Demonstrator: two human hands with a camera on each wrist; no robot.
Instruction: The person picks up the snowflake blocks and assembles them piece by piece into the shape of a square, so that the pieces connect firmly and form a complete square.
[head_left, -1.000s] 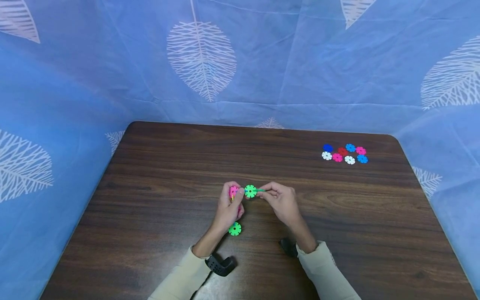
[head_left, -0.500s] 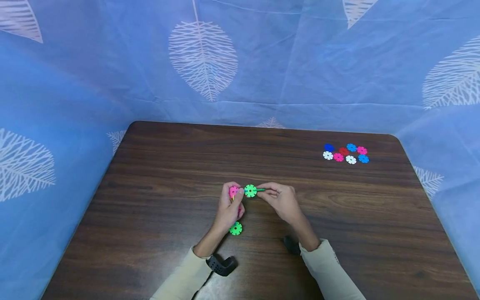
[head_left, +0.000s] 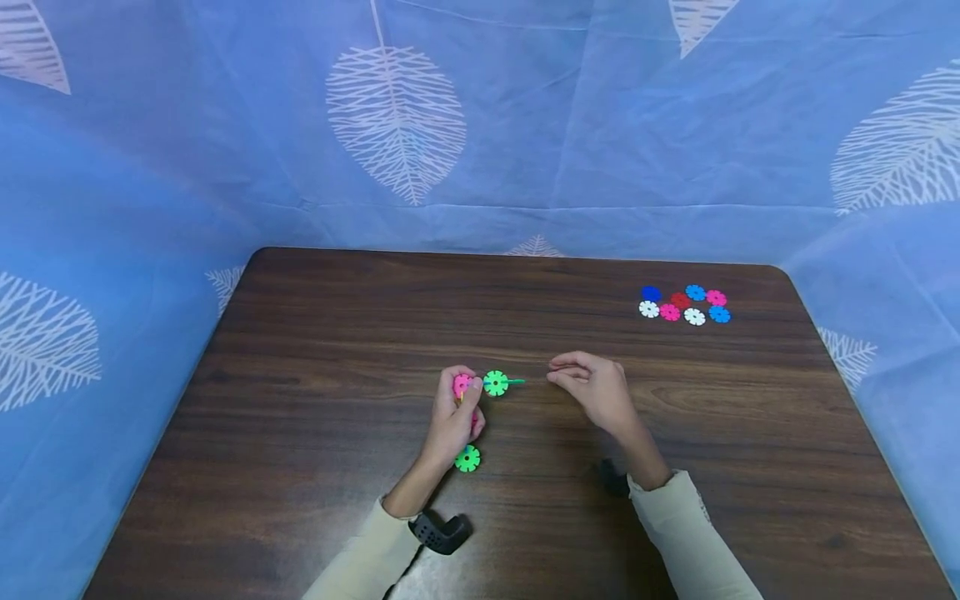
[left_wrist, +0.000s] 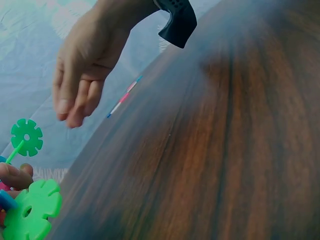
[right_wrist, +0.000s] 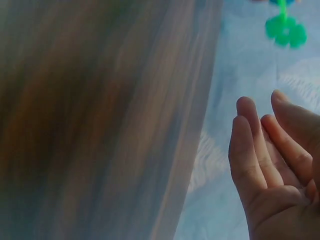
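Observation:
My left hand [head_left: 454, 417] grips a joined structure of notched plastic discs, with a pink disc [head_left: 462, 384] between thumb and fingers. A green disc [head_left: 495, 383] sticks out to the right, and another green disc edge-on [head_left: 516, 382] is slotted into it. Below the hand hangs a further green disc [head_left: 467, 458]; the left wrist view shows it large, as a green disc [left_wrist: 35, 212] beside a bit of blue. The palm hides part of the structure. My right hand [head_left: 592, 387] is apart from the discs, fingers relaxed and holding nothing, as the right wrist view also shows.
Several loose notched discs, among them a white disc [head_left: 694, 317] and a red disc [head_left: 680, 301], lie in a group at the table's far right. The dark wooden table [head_left: 337, 333] meets a blue leaf-patterned cloth [head_left: 525, 125] behind it.
My right hand has let go of the edge-on green disc and moved away to the right. The left hand keeps its grip with almost no movement.

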